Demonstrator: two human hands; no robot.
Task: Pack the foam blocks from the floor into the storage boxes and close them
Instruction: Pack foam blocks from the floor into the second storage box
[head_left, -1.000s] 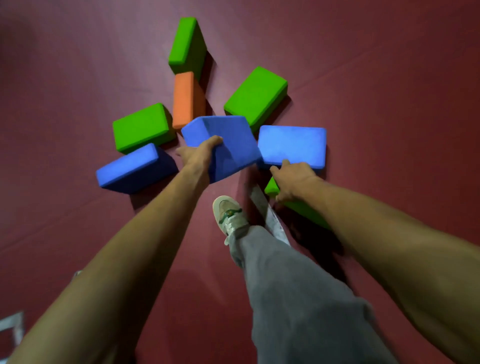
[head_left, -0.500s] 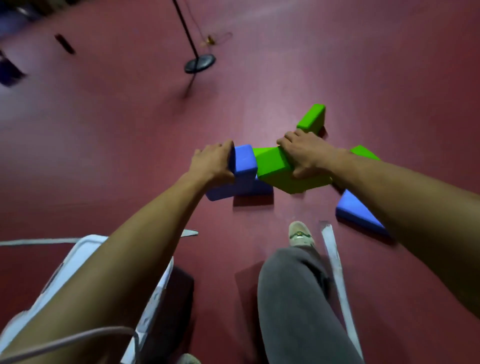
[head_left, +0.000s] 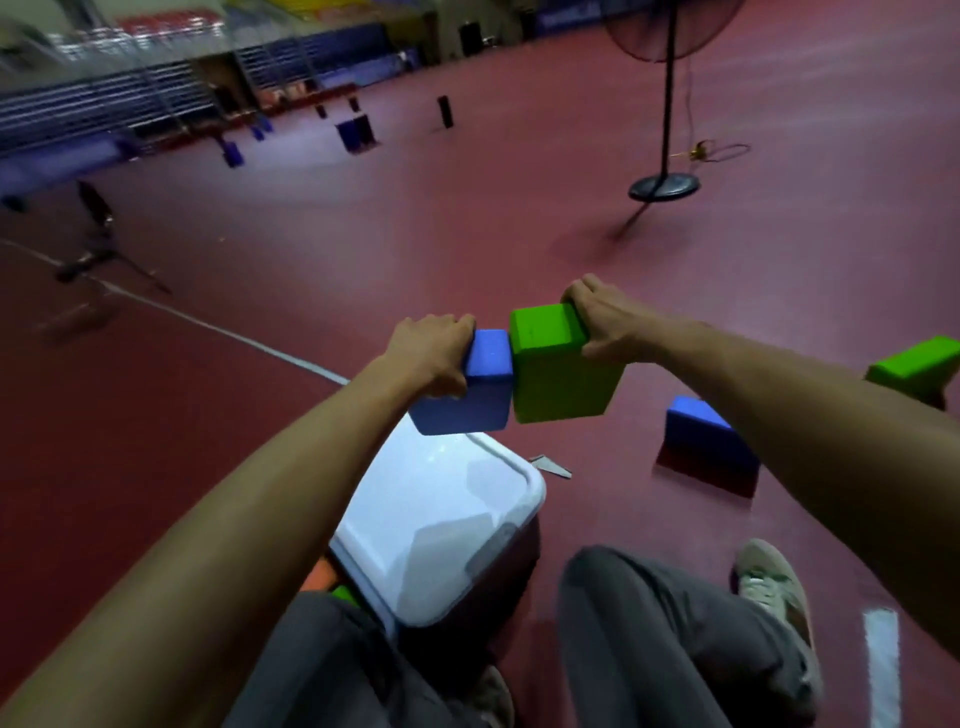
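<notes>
A person holds two foam blocks in the air above a red sports-hall floor (head_left: 467, 249), one in each bare hand. The left hand (head_left: 434, 353) is clamped on a blue foam block (head_left: 470, 397), fingers curled over its top edge, while the right hand (head_left: 605, 325) grips a green foam block (head_left: 558, 371) from the far side. The two blocks touch side by side between the hands, the green one sitting slightly higher. Directly below the left hand and forearm stands a white storage box (head_left: 447, 519), its pale lid or rim facing up; a sliver of orange and green shows at its near edge, too small to make out. Below and to the right of the right hand, a second blue block (head_left: 704, 441) lies tilted on the floor, and further right, behind the right forearm, another green block (head_left: 914, 366) rests on the floor. Beyond the right hand stands a pedestal fan (head_left: 665, 184) on a round base. Grey-trousered legs and a pale sneaker (head_left: 774, 582) fill the lower frame. The background is blurred.
</notes>
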